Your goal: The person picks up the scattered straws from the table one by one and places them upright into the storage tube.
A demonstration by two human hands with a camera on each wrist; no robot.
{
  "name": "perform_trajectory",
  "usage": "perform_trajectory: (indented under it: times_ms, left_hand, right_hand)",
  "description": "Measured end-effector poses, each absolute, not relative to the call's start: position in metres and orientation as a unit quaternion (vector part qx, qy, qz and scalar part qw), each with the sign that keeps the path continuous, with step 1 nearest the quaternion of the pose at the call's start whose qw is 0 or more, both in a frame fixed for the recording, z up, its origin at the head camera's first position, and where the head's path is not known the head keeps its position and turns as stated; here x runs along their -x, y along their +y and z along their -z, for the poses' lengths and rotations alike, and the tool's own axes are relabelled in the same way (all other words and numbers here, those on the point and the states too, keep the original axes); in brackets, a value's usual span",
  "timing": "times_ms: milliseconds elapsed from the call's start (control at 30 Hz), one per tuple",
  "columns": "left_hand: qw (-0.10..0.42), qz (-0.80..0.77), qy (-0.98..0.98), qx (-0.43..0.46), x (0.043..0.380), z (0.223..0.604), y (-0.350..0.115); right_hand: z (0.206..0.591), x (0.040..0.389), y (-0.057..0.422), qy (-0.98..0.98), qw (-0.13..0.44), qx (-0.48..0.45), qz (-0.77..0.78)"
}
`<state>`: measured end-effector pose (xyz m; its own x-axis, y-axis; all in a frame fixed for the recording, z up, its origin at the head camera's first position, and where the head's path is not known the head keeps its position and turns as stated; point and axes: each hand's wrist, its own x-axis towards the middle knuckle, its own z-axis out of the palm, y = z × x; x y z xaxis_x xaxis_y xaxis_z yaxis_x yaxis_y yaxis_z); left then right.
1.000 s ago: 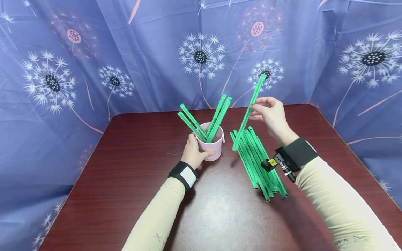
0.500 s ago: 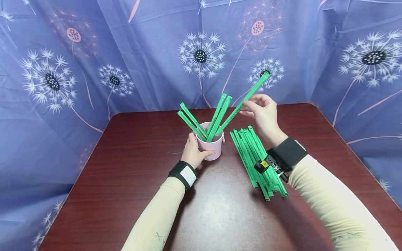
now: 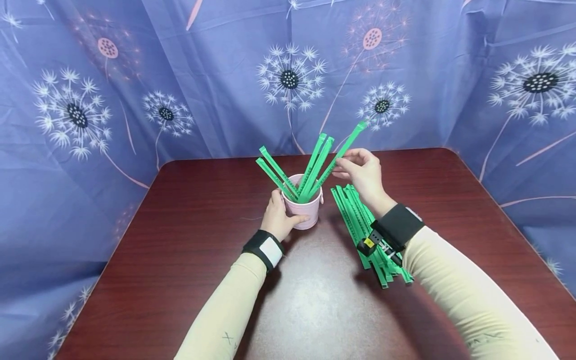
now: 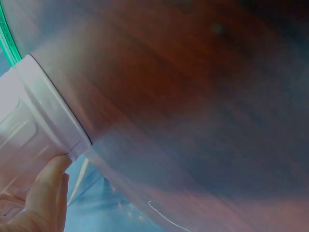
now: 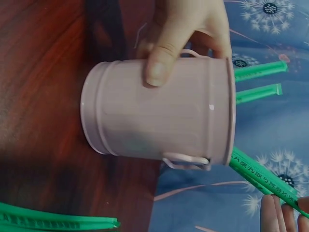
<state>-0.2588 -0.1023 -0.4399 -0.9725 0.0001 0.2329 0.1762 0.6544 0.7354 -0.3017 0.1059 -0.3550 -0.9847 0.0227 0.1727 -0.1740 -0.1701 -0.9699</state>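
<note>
My left hand [image 3: 276, 217] grips the small pink bucket [image 3: 307, 210] from its left side, thumb across the front. The bucket stands upright on the table, and several green wrapped straws [image 3: 275, 167] lean out of it both ways. My right hand [image 3: 362, 176] pinches another green wrapped straw [image 3: 349, 141] partway along. That straw slants down leftward, its lower end inside the bucket's rim. In the right wrist view, the fingertips [image 5: 275, 212] hold printed green wrappers just beyond the bucket's mouth [image 5: 231, 111]. The left wrist view shows the left fingers [image 4: 46, 193] against the bucket's wall.
A loose pile of green wrapped straws [image 3: 355, 220] lies right of the bucket, partly under my right wrist. The dark red wooden table [image 3: 198, 210] ends at the back against a blue curtain [image 3: 216, 100] printed with dandelions.
My right hand has carried the straw left from above the pile, tilted it and lowered its bottom end into the bucket. The left hand still steadies the bucket.
</note>
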Motion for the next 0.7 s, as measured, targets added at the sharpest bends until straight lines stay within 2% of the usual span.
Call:
perform_trajectory:
  times_ms: [700]
  left_hand:
    - [0.097,0.412,-0.905,0.047,0.257,0.437,-0.103]
  right_hand:
    - [0.383,0.302,0.088,-0.729,0.021,-0.034,-0.683]
